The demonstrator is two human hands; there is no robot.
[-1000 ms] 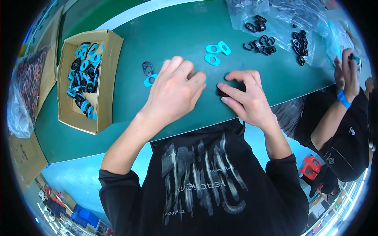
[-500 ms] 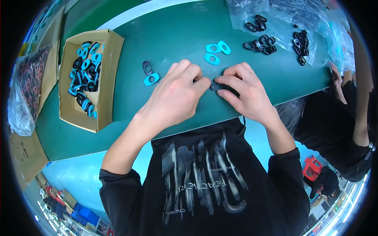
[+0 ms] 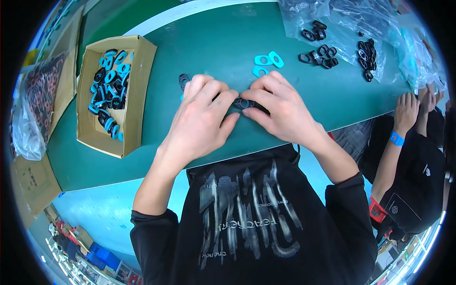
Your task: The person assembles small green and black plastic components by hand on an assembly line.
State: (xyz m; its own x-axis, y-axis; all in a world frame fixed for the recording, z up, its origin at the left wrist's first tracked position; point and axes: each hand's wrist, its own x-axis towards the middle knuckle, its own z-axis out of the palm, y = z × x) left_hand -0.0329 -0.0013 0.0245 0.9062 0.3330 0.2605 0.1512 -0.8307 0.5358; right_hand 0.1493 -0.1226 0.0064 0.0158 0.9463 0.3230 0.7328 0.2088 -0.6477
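A small black oval ring part (image 3: 244, 103) sits low over the green table, between my two hands. My right hand (image 3: 280, 108) pinches it between thumb and fingers. My left hand (image 3: 198, 116) has its curled fingertips at the part's left end, with the thumb lower and apart from it. Just beyond the left hand lies a dark grey oval ring piece (image 3: 183, 80); a teal piece beside it is almost wholly covered by that hand. Past my right fingers lie three flat teal oval rings (image 3: 262, 60), the nearest partly hidden.
On the left stands an open cardboard box (image 3: 147, 71) of assembled black-and-teal rings (image 3: 110, 77). Several loose black rings (image 3: 317, 58) lie at the back right, near clear plastic bags (image 3: 351, 28). A co-worker's arm with a blue wristband (image 3: 397, 138) is at the right edge.
My right hand has moved left with the black part, and my left hand's fingers have come to its end. The co-worker's arm has come further into view.
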